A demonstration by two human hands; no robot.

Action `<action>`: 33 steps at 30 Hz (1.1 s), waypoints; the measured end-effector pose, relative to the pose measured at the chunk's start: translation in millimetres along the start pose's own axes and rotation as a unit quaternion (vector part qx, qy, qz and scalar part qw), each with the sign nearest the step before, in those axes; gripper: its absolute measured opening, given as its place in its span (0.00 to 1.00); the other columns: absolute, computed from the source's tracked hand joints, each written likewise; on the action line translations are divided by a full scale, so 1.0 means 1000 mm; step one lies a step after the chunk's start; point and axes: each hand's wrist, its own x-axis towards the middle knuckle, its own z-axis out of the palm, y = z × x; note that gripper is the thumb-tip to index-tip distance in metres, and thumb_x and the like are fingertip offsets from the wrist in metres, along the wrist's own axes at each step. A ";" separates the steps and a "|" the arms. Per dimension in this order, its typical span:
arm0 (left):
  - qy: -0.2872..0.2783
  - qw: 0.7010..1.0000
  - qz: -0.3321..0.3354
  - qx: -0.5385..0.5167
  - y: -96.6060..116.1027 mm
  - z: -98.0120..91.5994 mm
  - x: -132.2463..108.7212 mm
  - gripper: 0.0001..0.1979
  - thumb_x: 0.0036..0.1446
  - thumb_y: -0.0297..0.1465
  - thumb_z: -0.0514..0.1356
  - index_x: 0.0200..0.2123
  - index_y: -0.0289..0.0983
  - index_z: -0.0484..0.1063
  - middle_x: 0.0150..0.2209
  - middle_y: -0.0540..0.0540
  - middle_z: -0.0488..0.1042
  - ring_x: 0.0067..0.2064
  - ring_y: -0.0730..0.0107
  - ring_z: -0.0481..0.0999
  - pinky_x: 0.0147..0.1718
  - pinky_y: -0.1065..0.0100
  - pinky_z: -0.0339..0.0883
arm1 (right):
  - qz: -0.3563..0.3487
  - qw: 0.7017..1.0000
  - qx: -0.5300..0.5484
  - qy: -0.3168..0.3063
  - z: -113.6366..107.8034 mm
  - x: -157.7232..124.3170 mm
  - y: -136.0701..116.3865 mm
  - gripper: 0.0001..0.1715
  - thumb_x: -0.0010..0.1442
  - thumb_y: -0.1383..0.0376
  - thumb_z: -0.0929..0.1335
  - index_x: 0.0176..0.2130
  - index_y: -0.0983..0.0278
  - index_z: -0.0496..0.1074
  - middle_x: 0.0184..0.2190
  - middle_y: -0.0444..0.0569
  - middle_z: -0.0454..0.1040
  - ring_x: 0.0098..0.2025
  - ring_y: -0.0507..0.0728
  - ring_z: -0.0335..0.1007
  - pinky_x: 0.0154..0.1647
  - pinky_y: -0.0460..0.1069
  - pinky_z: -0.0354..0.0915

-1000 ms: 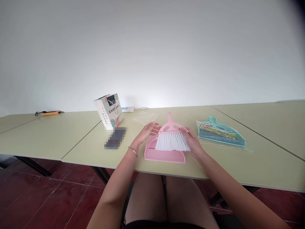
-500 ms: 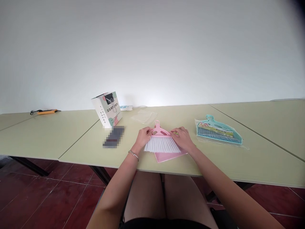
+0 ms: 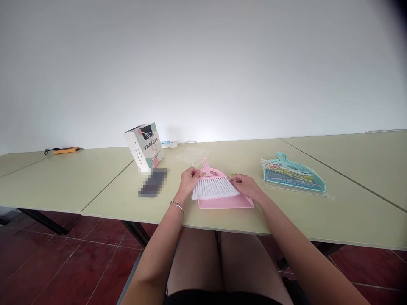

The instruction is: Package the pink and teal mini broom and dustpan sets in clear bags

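Note:
A pink hand broom [image 3: 216, 188] with white bristles lies over a pink dustpan [image 3: 226, 204] on the table in front of me. My left hand [image 3: 190, 181] pinches the left end of the broom's head between thumb and fingers. At the right side, my right hand [image 3: 246, 186] has its fingers closed at the dustpan's edge, close beside the bristles. Its fingertips partly cover that edge. A bit of a green and yellow label [image 3: 232, 174] peeks out just behind the right fingers.
A turquoise dustpan set [image 3: 294, 173] in clear wrapping lies to the right. Behind the broom is a clear plastic bag [image 3: 193, 155]. On the left stand a printed paper bag [image 3: 144, 146] and a blurred dark flat object [image 3: 153, 183]. An orange object [image 3: 65, 150] with a black cord lies farther left.
The dustpan has turned so that its front edge now runs parallel to the table edge. The broom has tilted slightly, its handle shifting left. My right hand has slid a little off the broom's head.

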 end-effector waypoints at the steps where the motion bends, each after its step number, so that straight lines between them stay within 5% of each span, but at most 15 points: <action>1: 0.001 1.000 -0.002 -0.004 0.000 0.000 0.000 0.08 0.53 0.33 0.55 0.27 0.36 0.70 0.27 0.49 0.73 0.30 0.72 0.70 0.30 0.71 0.59 | 0.008 1.000 0.000 0.007 0.001 -0.001 -0.001 0.15 0.54 0.55 0.64 0.30 0.62 0.73 0.29 0.47 0.75 0.32 0.55 0.69 0.30 0.47 0.58; 7: -0.027 0.999 0.007 0.039 0.003 0.003 -0.005 0.07 0.53 0.30 0.55 0.25 0.36 0.67 0.26 0.49 0.72 0.29 0.73 0.70 0.29 0.71 0.60 | 0.037 0.999 -0.023 0.032 0.010 -0.002 -0.005 0.12 0.54 0.57 0.64 0.28 0.62 0.67 0.29 0.48 0.74 0.31 0.55 0.68 0.28 0.47 0.57; 14: -0.042 0.996 0.031 0.075 0.005 0.010 -0.007 0.07 0.55 0.28 0.53 0.25 0.37 0.66 0.25 0.51 0.71 0.29 0.73 0.69 0.29 0.71 0.59 | -0.027 0.999 -0.012 0.024 0.018 0.002 0.001 0.10 0.58 0.61 0.60 0.31 0.60 0.68 0.28 0.45 0.74 0.31 0.54 0.68 0.31 0.47 0.58; 23: -0.015 0.972 0.115 0.203 0.002 0.008 -0.005 0.07 0.54 0.25 0.55 0.25 0.37 0.67 0.32 0.46 0.71 0.42 0.64 0.69 0.44 0.63 0.61 | -0.067 0.998 -0.006 0.022 0.020 0.005 0.005 0.12 0.59 0.61 0.60 0.33 0.59 0.72 0.34 0.46 0.76 0.35 0.55 0.69 0.36 0.49 0.61; 30: -0.029 0.989 0.067 0.132 0.000 0.009 -0.005 0.06 0.57 0.30 0.54 0.35 0.35 0.69 0.40 0.42 0.70 0.40 0.68 0.70 0.43 0.65 0.63 | -0.061 0.998 -0.010 0.019 0.018 0.003 0.003 0.16 0.60 0.56 0.61 0.37 0.60 0.73 0.34 0.47 0.76 0.35 0.56 0.70 0.36 0.49 0.61; 33: -0.084 0.993 0.010 0.080 0.002 0.009 -0.003 0.10 0.56 0.35 0.55 0.35 0.35 0.71 0.37 0.44 0.73 0.37 0.67 0.71 0.38 0.67 0.62 | -0.054 0.998 -0.024 0.002 0.017 0.001 0.001 0.21 0.57 0.50 0.63 0.39 0.60 0.74 0.34 0.49 0.76 0.35 0.56 0.70 0.33 0.48 0.61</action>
